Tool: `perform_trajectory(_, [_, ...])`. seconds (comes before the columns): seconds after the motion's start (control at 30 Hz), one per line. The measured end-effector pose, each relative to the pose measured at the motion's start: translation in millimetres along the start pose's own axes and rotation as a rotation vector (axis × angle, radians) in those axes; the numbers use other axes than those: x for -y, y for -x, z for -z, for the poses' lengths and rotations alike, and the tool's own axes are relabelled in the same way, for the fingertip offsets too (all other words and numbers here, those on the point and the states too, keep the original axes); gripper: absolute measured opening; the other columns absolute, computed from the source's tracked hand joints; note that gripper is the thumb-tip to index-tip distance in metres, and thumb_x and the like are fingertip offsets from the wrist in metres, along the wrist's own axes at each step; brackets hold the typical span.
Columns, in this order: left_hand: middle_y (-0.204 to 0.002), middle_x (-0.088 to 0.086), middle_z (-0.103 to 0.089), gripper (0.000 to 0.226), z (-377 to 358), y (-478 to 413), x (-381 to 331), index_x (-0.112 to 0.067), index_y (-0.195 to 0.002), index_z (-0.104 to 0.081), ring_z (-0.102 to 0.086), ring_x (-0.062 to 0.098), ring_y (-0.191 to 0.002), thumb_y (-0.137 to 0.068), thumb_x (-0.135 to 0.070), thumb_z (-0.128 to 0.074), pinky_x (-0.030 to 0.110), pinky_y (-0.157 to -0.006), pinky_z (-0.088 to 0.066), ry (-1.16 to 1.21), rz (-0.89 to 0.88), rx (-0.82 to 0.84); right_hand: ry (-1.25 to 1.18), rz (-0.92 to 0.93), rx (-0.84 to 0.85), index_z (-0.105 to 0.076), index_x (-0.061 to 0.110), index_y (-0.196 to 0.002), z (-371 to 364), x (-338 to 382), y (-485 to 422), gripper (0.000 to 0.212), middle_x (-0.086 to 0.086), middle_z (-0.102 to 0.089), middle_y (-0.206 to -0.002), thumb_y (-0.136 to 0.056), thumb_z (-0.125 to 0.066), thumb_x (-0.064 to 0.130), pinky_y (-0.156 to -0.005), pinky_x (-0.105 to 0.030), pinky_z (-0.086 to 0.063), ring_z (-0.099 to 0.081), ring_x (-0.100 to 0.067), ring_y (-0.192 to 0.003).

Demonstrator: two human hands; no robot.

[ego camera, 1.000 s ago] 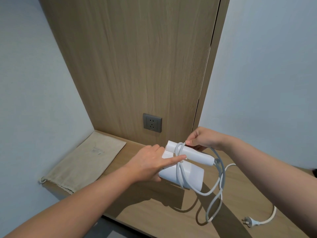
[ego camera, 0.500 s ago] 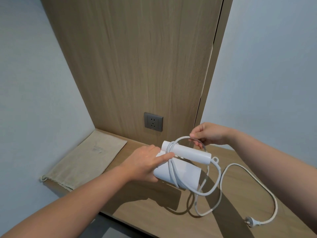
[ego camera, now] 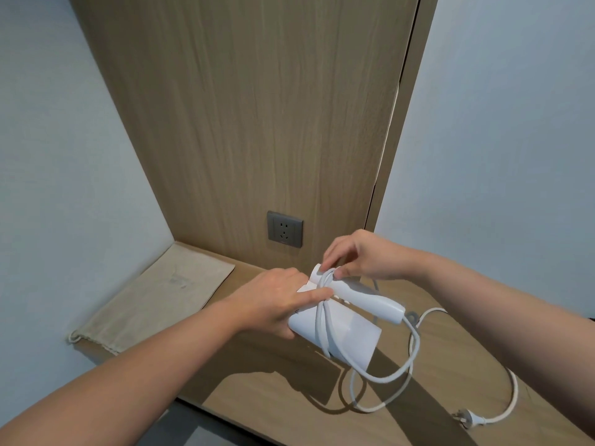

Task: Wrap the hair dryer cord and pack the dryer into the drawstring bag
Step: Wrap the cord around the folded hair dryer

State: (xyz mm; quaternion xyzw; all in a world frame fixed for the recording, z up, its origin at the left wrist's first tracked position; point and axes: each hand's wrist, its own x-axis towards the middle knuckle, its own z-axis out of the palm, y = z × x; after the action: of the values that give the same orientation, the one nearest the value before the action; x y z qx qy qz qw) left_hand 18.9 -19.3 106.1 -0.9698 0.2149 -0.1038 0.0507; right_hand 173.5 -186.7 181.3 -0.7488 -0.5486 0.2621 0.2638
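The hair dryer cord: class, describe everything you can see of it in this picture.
The cord is white, smooth and rubbery-looking, leaving the end of the folded white hair dryer handle. A few turns cross the dryer's body and handle; the right hand pinches a turn at the top, and the left hand presses a finger against the wraps. The rest hangs in slack loops and trails over the wooden shelf to the right, ending in a plug lying loose and unplugged.
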Motion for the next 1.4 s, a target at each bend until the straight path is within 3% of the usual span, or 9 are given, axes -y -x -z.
perform_trajectory(0.43, [-0.101, 0.011, -0.061, 0.096, 2, 1, -4, -0.026, -0.140, -0.021, -0.059, 0.024, -0.085, -0.065, -0.043, -0.079, 0.036, -0.064, -0.055, 0.077, 0.097, -0.016, -0.181, -0.150, -0.033, -0.074, 0.016, -0.078, 5, -28, -5, 0.011, 0.008, -0.070, -0.067, -0.084, -0.067, 0.010, -0.059, -0.019, -0.053, -0.064, -0.007, -0.062])
perform_trajectory(0.6, [-0.113, 0.005, -0.059, 0.096, 11, -1, -6, -0.032, -0.140, -0.019, -0.056, 0.022, -0.097, -0.066, -0.043, -0.078, 0.030, -0.074, -0.049, 0.204, 0.283, -0.025, -0.724, -0.264, -0.011, -0.076, 0.014, -0.085, 27, -71, 15, 0.009, -0.002, -0.070, -0.072, -0.081, -0.068, 0.014, -0.057, -0.021, -0.054, -0.064, -0.011, -0.062])
perform_trajectory(0.7, [-0.126, -0.001, -0.055, 0.096, 14, -10, -14, -0.034, -0.145, -0.022, -0.052, 0.019, -0.110, -0.067, -0.044, -0.077, 0.023, -0.084, -0.039, 0.353, 0.431, -0.046, -0.867, -0.338, -0.057, -0.073, 0.004, -0.093, 13, -95, 19, 0.059, -0.015, -0.069, -0.081, -0.045, -0.092, 0.032, -0.062, -0.028, -0.054, -0.064, -0.025, -0.069])
perform_trajectory(0.77, [-0.132, -0.006, -0.054, 0.098, 14, -16, -18, -0.039, -0.144, -0.022, -0.052, 0.017, -0.114, -0.064, -0.046, -0.079, 0.023, -0.086, -0.039, 0.473, 0.525, -0.054, -0.923, -0.373, -0.094, -0.065, -0.006, -0.108, -1, -108, 20, 0.070, -0.024, -0.059, -0.098, -0.055, -0.089, 0.033, -0.078, -0.039, -0.048, -0.053, -0.035, -0.088])
perform_trajectory(0.8, [-0.132, -0.007, -0.054, 0.099, 14, -18, -20, -0.043, -0.142, -0.020, -0.053, 0.018, -0.113, -0.063, -0.048, -0.079, 0.025, -0.086, -0.042, 0.523, 0.567, -0.056, -0.939, -0.386, -0.107, -0.062, -0.007, -0.111, -8, -108, 21, 0.057, -0.023, -0.056, -0.101, -0.071, -0.080, 0.028, -0.081, -0.040, -0.045, -0.051, -0.034, -0.092])
perform_trajectory(0.87, [-0.126, -0.005, -0.057, 0.098, 13, -22, -20, -0.049, -0.138, -0.017, -0.055, 0.021, -0.109, -0.062, -0.050, -0.079, 0.029, -0.083, -0.046, 0.597, 0.653, -0.036, -0.923, -0.422, -0.202, -0.063, -0.003, -0.091, -20, -97, 26, 0.018, -0.017, -0.058, -0.077, -0.092, -0.053, 0.012, -0.062, -0.028, -0.047, -0.054, -0.024, -0.064])
perform_trajectory(0.97, [-0.117, -0.001, -0.058, 0.092, 15, -27, -20, -0.056, -0.132, -0.019, -0.058, 0.022, -0.098, -0.062, -0.049, -0.078, 0.032, -0.077, -0.052, 0.729, 0.765, -0.025, -0.826, -0.462, -0.255, -0.055, 0.006, -0.077, -40, -87, 34, 0.031, -0.005, -0.050, -0.050, -0.100, -0.034, 0.011, -0.049, -0.025, -0.041, -0.041, -0.014, -0.043])
perform_trajectory(1.27, [-0.108, -0.008, -0.054, 0.082, 17, -43, -17, -0.043, -0.132, -0.029, -0.058, 0.018, -0.090, -0.064, -0.052, -0.074, 0.027, -0.066, -0.049, 0.735, 0.897, 0.094, -0.157, -0.505, -0.201, -0.061, 0.008, -0.099, -51, -43, 39, 0.026, -0.002, -0.051, -0.053, -0.099, -0.037, 0.017, -0.038, -0.017, -0.032, -0.033, -0.004, -0.026])
perform_trajectory(1.4, [-0.114, -0.006, -0.057, 0.085, 12, -42, -16, -0.040, -0.133, -0.027, -0.059, 0.020, -0.091, -0.062, -0.059, -0.070, 0.035, -0.074, -0.054, 0.624, 0.944, 0.199, -0.025, -0.507, -0.144, -0.064, 0.014, -0.092, -50, -38, 45, 0.023, 0.001, -0.051, -0.055, -0.097, -0.042, 0.017, -0.047, -0.021, -0.035, -0.041, -0.005, -0.039])
